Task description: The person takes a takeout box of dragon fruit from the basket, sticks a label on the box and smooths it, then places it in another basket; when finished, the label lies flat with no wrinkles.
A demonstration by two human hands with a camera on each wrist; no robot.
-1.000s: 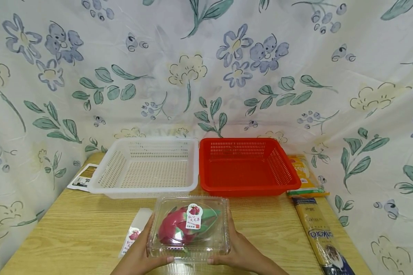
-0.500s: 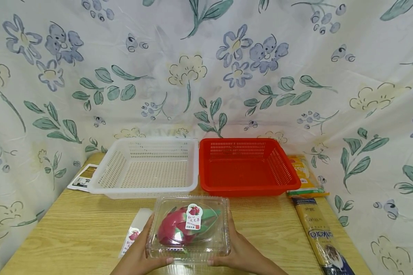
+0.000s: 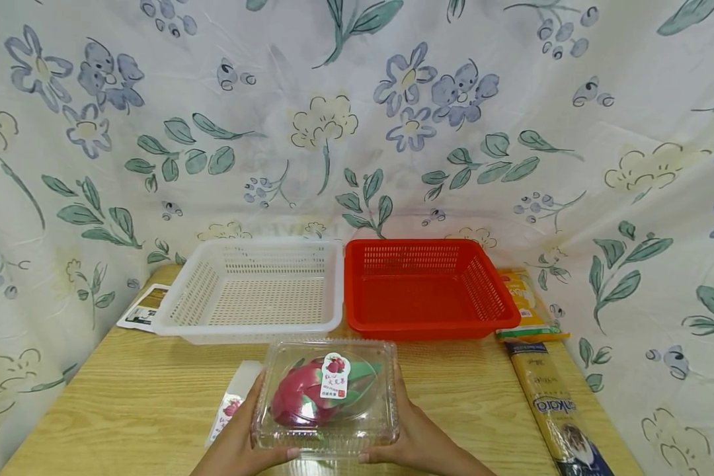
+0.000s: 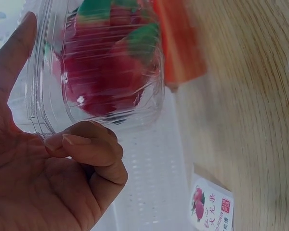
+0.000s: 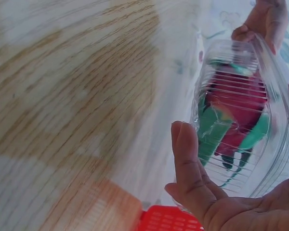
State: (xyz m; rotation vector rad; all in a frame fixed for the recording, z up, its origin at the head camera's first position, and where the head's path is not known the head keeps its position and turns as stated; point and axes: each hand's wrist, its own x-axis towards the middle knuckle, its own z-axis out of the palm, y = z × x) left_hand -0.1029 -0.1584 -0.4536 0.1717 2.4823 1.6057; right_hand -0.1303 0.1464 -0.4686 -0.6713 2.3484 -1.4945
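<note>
A clear plastic clamshell box [image 3: 365,420] is held between both hands at the near middle of the table in the head view. Inside lies a pink dragon fruit [image 3: 303,396] with green scales, and the lid bears a white label [image 3: 334,377] with fruit pictures. The left hand [image 3: 238,430] grips the box's left side, its thumb along the near edge. In the left wrist view, curled fingers [image 4: 94,149] pinch the rim corner. On the opposite side, the right hand [image 3: 419,433] holds the box; the right wrist view shows its fingers [image 5: 188,166] beneath. Both wrist views show the box raised above the tabletop.
A white basket [image 3: 172,324] and a red basket [image 3: 434,328] stand side by side at the back. Behind the left hand lies a strip of labels [image 3: 238,387]. On the right are a yellow packet [image 3: 523,301] and a long pasta packet [image 3: 553,403]; a small pouch [image 3: 139,311] lies at left.
</note>
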